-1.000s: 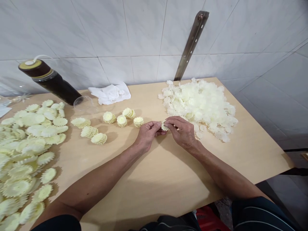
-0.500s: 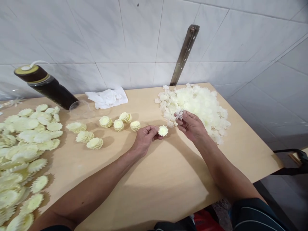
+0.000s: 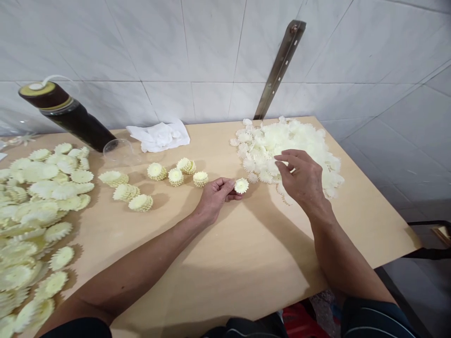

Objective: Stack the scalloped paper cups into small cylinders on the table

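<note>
My left hand (image 3: 219, 193) is closed in a pinch on a small pale yellow artificial flower piece (image 3: 241, 186), its toothed round face turned up. Over the near side of a heap of thin, translucent, toothed petal discs (image 3: 292, 136) is my right hand (image 3: 299, 171). Its thumb and forefinger come together at the heap; what lies between them, if anything, is too pale to make out. Left of my left hand, several short stacks of toothed yellow discs (image 3: 175, 177) stand on the table (image 3: 225, 263).
A large heap of wider pale yellow toothed discs (image 3: 42, 188) covers the table's left side. Behind it a dark bottle (image 3: 81, 124) leans, beside a clear plastic cup (image 3: 118, 151) and crumpled white tissue (image 3: 162, 136). A slotted metal bracket (image 3: 280, 70) is against the tiled wall.
My right hand has moved right onto the disc heap, and the petal piece visible in its fingers before no longer shows. My left hand keeps its flower piece. The view has shifted slightly.
</note>
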Demonstrator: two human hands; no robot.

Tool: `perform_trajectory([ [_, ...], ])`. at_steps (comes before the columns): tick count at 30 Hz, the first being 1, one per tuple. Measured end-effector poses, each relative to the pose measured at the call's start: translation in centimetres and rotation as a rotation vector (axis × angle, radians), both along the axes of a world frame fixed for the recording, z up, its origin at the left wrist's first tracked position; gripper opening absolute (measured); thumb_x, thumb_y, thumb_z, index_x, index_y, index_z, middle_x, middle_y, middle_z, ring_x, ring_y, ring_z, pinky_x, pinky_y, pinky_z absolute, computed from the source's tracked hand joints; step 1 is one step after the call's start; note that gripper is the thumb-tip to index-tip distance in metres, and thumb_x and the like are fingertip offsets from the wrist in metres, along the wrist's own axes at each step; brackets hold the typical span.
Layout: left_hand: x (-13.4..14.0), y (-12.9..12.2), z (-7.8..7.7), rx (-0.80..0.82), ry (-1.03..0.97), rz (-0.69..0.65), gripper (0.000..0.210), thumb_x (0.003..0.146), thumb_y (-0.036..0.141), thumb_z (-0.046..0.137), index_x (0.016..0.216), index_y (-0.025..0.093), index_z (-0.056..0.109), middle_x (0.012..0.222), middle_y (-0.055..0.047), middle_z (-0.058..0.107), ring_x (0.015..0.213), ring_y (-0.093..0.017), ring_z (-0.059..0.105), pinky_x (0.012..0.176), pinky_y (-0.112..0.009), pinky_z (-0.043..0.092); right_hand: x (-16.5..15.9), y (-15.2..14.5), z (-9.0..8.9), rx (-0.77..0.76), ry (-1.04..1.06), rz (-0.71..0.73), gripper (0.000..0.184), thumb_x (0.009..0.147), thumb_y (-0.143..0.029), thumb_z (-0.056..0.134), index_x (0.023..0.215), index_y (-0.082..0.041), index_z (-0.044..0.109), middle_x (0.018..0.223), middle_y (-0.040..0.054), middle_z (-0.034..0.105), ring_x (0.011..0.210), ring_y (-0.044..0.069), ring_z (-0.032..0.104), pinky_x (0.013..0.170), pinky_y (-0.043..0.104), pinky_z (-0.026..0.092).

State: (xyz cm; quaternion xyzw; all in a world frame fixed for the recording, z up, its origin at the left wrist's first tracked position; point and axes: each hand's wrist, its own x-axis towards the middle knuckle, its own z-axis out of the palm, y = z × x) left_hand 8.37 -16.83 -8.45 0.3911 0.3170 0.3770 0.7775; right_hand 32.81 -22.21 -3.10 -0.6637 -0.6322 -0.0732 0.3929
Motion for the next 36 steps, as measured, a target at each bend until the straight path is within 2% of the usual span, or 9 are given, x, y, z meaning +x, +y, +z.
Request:
perform_trajectory([
  [3,0.0,0.0,0.1,-0.012,-0.001,0.003,0.047,0.075,0.054,0.094,0.089,0.013,0.077,0.091,-0.011,0.079,0.078,-0.02,0.075,0.084,-0.038,0.065,-2.9,-0.3,-0.3,-0.013,0.064,0.258,0.014,0.1,-0.035,0.072,0.101,-0.028,0.085,0.12,0.0084,0.078,0.08,0.019,0.073,0.063,0.035,0.063],
  [6,0.0,0.0,0.3,-0.017,-0.015,-0.003,0.045,0.075,0.053,0.094,0.087,0.013,0.077,0.086,-0.008,0.077,0.078,-0.019,0.074,0.084,-0.037,0.065,-5.1,-0.4,-1.5,-0.013,0.043,0.393,0.011,0.1,-0.032,0.074,0.101,-0.03,0.085,0.122,0.0078,0.079,0.096,0.023,0.077,0.075,0.037,0.067],
  [11,0.1,0.0,0.3,-0.06,-0.05,-0.023,0.045,0.075,0.052,0.095,0.088,0.012,0.077,0.086,-0.009,0.077,0.08,-0.019,0.074,0.085,-0.036,0.064,-5.9,-0.3,-3.3,-0.015,0.09,0.363,0.014,0.101,-0.029,0.074,0.109,-0.031,0.085,0.12,0.0065,0.081,0.103,0.025,0.079,0.085,0.04,0.07],
  [21,0.0,-0.2,-0.1,-0.086,-0.088,-0.017,0.046,0.068,0.047,0.1,0.089,0.011,0.08,0.087,-0.011,0.078,0.081,-0.02,0.075,0.088,-0.04,0.062,-6.6,-0.1,-3.6,0.087,0.082,0.354,0.011,0.099,-0.024,0.074,0.1,-0.029,0.084,0.1,0.0051,0.084,0.092,0.024,0.08,0.082,0.04,0.069],
  [25,0.0,-0.1,-0.2,-0.098,-0.057,-0.005,0.048,0.066,0.046,0.101,0.091,0.01,0.08,0.087,-0.01,0.079,0.079,-0.019,0.074,0.089,-0.039,0.062,-6.8,-0.1,-3.7,0.033,0.136,0.316,0.014,0.102,-0.03,0.07,0.097,-0.025,0.082,0.101,0.0069,0.083,0.09,0.023,0.078,0.077,0.037,0.067],
  [28,0.0,0.1,-0.3,-0.081,-0.024,-0.001,0.047,0.067,0.047,0.1,0.088,0.011,0.079,0.081,-0.008,0.078,0.074,-0.018,0.073,0.084,-0.037,0.062,-6.8,0.0,-3.5,-0.162,0.381,0.276,0.024,0.102,-0.043,0.069,0.094,-0.023,0.08,0.097,0.0071,0.08,0.072,0.019,0.073,0.062,0.032,0.062],
  [31,0.0,0.2,-0.4,-0.046,-0.011,0.02,0.048,0.067,0.051,0.1,0.085,0.011,0.078,0.079,-0.008,0.077,0.073,-0.017,0.072,0.08,-0.035,0.062,-6.1,0.4,-3.0,-0.338,0.806,0.27,0.033,0.095,-0.055,0.076,0.09,-0.022,0.077,0.081,0.0031,0.073,0.055,0.014,0.062,0.052,0.03,0.055],
  [33,0.0,0.2,-0.3,-0.042,-0.005,0.039,0.051,0.064,0.053,0.101,0.084,0.011,0.078,0.081,-0.009,0.078,0.072,-0.017,0.072,0.078,-0.035,0.062,-5.3,0.8,-2.4,-0.302,1.045,0.264,0.037,0.087,-0.058,0.083,0.084,-0.023,0.075,0.076,0.0015,0.068,0.057,0.013,0.057,0.049,0.027,0.051],
  [36,0.0,0.1,-0.2,-0.052,0.001,0.028,0.052,0.063,0.052,0.101,0.084,0.01,0.079,0.087,-0.011,0.08,0.074,-0.019,0.074,0.079,-0.036,0.063,-4.0,1.3,-1.2,-0.242,1.252,0.289,0.039,0.076,-0.057,0.092,0.079,-0.024,0.072,0.087,0.0036,0.073,0.066,0.013,0.055,0.047,0.024,0.044],
])
